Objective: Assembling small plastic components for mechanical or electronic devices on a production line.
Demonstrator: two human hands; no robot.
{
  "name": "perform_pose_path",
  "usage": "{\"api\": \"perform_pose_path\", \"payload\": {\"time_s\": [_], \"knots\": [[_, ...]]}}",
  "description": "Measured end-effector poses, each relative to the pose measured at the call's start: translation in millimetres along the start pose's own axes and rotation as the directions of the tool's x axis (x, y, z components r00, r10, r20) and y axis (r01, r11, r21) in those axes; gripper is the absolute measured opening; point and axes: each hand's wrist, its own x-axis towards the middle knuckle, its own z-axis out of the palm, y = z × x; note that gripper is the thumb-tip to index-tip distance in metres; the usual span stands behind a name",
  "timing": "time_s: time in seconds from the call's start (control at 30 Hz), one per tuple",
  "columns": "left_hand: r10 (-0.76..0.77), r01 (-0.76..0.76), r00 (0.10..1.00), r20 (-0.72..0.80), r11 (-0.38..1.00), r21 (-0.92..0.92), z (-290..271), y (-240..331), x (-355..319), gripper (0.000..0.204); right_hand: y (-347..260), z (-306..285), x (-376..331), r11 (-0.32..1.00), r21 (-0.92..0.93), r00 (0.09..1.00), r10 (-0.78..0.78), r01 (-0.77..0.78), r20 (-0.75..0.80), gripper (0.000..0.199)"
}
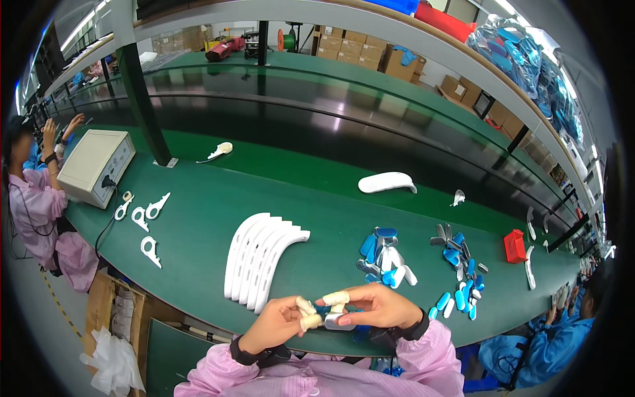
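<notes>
At the front edge of the bench, my left hand (279, 322) and my right hand (380, 306) come together, cream finger cots on several fingertips. A small silver-grey rounded piece (338, 322) is gripped between my right thumb and fingers. Between the two hands shows a bit of blue (322, 309), perhaps film; the fingers hide most of it. My left fingers are pinched together beside it, and what they hold is hidden. Just beyond my right hand lies a pile of blue, white and grey oval pieces (370, 247). Several curved white shells (248, 258) stand in a row beyond my left hand.
A second spread of oval pieces (470, 268) lies to the right, near a red bin (514, 246). White ring-ended parts (149, 250) and a beige box (96, 167) are at left. A white shell (387, 182) lies farther back. Co-workers sit at both sides.
</notes>
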Motion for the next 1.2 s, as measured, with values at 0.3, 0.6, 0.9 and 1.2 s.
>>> {"api": "perform_pose_path", "payload": {"time_s": [0.3,0.6,0.9,1.2], "knots": [[0.280,-0.235,0.960,-0.011,0.826,0.512,24,0,8,0.040,37,16,-12,0.897,0.390,0.826,0.051,0.210,-0.562,0.016],[0.282,-0.246,0.958,-0.058,0.906,0.345,33,-16,3,0.011,63,28,-20,0.686,0.690,0.901,0.118,0.230,-0.417,0.014],[0.089,-0.192,0.954,-0.288,0.915,-0.354,37,-17,17,0.011,76,30,-22,0.482,0.825,0.922,0.080,0.296,-0.378,0.013],[0.459,-0.197,0.885,0.082,0.210,0.958,33,-1,12,0.066,63,22,-27,0.640,0.684,0.809,0.162,0.349,-0.565,0.016]]}}
